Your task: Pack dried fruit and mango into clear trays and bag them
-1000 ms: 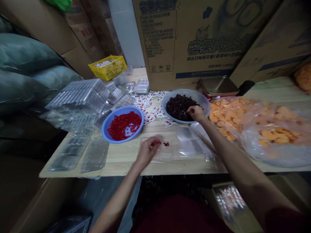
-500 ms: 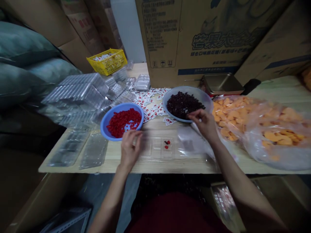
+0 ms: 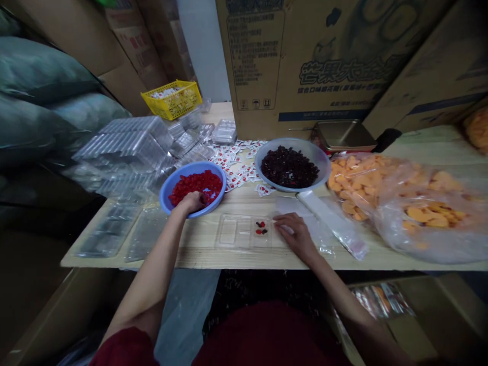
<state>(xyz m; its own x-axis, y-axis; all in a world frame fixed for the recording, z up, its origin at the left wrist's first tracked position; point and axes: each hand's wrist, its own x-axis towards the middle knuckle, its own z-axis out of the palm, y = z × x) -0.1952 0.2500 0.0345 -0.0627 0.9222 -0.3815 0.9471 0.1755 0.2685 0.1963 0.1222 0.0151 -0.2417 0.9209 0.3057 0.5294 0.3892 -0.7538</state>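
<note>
My left hand [image 3: 193,202] reaches into the blue bowl [image 3: 163,197], its fingers curled down among small red pieces [image 3: 200,179]. What its fingertips grip is hidden. A clear plastic compartment tray [image 3: 229,231] lies flat in front of me, with two red and two dark pieces in its right compartment. My right hand [image 3: 296,234] rests at the tray's right side, fingers stretched toward the edge and thumb apart, nothing visible in it. Behind that hand stands a pale translucent bowl [image 3: 324,165] full of dark pieces [image 3: 290,165].
Stacked clear trays [image 3: 125,137] and a yellow basket [image 3: 173,104] stand at left. Small printed packets [image 3: 238,175] lie scattered between the bowls. Bags of orange pieces [image 3: 366,175], a plastic sleeve [image 3: 331,221] and a metal tin [image 3: 345,134] are at right, before a large carton [image 3: 267,61].
My left hand has moved from the tray's left side into the blue bowl. My right hand has left the dark pieces and come down beside the tray, where more pieces now lie.
</note>
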